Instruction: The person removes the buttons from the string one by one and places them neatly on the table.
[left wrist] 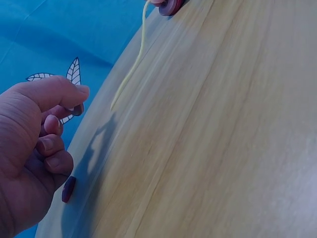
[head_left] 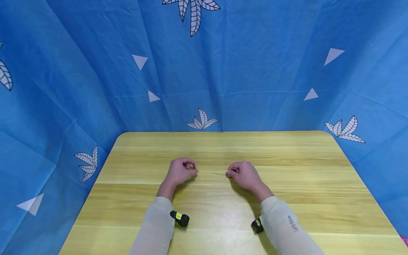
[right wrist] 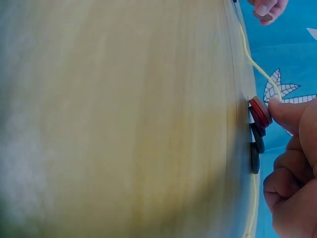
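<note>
In the left wrist view, my left hand [left wrist: 32, 144] pinches a small dark disc-shaped bead [left wrist: 77, 109] between thumb and forefinger, partly hidden by the fingers. The loose end of a yellow string [left wrist: 133, 69] stands just to the right of these fingertips, apart from them in that view. My right hand [head_left: 244, 175] pinches the string between thumb and forefinger. Several dark and red disc beads [right wrist: 260, 116] are beside the right thumb, and the string shows again below them in the right wrist view. Whether all are threaded, I cannot tell.
A dark red bead [left wrist: 69, 189] lies on the table below the left hand. The wooden table [head_left: 223, 209] has rounded far corners. Behind it hangs a blue curtain [head_left: 264, 63] with leaf prints. Black wrist cameras [head_left: 180, 219] sit at both sleeves.
</note>
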`<state>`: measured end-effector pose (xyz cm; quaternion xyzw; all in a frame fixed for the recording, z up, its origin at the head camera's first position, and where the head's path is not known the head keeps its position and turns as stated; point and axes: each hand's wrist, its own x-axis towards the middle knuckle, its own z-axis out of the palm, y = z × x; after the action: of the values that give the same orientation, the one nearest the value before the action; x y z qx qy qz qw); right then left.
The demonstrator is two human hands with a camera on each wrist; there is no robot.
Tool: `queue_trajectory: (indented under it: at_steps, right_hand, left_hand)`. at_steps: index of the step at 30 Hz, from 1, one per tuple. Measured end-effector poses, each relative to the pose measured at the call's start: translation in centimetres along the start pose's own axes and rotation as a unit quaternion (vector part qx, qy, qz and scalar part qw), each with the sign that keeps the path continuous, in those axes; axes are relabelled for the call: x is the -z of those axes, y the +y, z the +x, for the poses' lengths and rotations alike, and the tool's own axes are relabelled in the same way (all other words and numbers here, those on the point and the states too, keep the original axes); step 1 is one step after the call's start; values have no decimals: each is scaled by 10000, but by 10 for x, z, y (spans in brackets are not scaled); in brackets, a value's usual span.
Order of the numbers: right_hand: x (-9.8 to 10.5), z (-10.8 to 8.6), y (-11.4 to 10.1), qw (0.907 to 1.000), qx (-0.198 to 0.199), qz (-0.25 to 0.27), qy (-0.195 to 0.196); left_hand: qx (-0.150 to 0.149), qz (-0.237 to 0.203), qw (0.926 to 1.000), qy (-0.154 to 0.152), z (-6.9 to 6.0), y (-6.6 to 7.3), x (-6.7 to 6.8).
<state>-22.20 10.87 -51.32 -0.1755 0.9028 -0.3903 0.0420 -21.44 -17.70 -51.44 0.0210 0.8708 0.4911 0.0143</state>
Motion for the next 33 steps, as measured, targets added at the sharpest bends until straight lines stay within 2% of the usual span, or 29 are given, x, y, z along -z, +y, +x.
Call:
queue_trajectory:
  at_steps: [8, 19, 33]
  right_hand:
    - [-3, 2, 2, 9999, -20, 133, 39]
    - [-3, -1, 9, 9980, -238, 565, 140]
    - [-6, -4, 15, 9942, -277, 980, 337]
  left_hand:
    - [3, -45, 9999, 99, 0, -6, 7]
    - [306, -7, 9993, 228, -4, -11, 17]
    - [284, 190, 9985, 426, -6, -20, 34]
